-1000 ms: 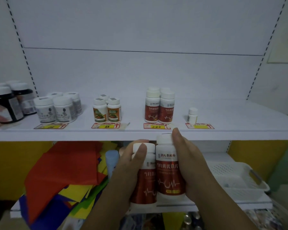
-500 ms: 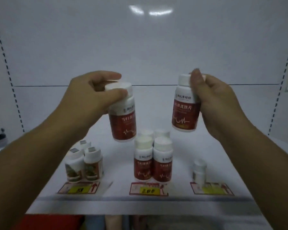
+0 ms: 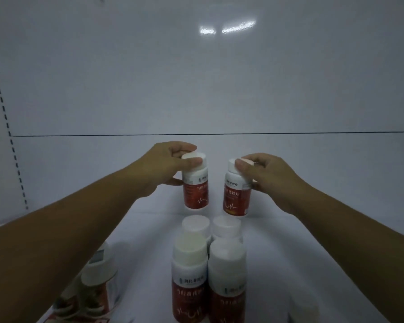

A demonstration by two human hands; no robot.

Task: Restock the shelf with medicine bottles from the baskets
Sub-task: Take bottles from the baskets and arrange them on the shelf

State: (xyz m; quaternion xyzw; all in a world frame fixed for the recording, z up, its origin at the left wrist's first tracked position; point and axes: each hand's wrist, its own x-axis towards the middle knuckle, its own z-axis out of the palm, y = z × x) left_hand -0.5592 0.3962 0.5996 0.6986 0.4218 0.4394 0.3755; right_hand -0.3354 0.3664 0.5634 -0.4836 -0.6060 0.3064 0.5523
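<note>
We've got one red-label medicine bottle in each hand here. Our left hand (image 3: 170,167) pinches the white cap of the left bottle (image 3: 195,191), and our right hand (image 3: 265,176) does the same with the right bottle (image 3: 237,197). Both are upright at the back of the shelf (image 3: 294,231), just behind the four matching bottles (image 3: 189,278) standing in two pairs. We can't tell if they've touched down. We'd say this row's nearly done. The baskets are out of view, so there's no telling what's left.
</note>
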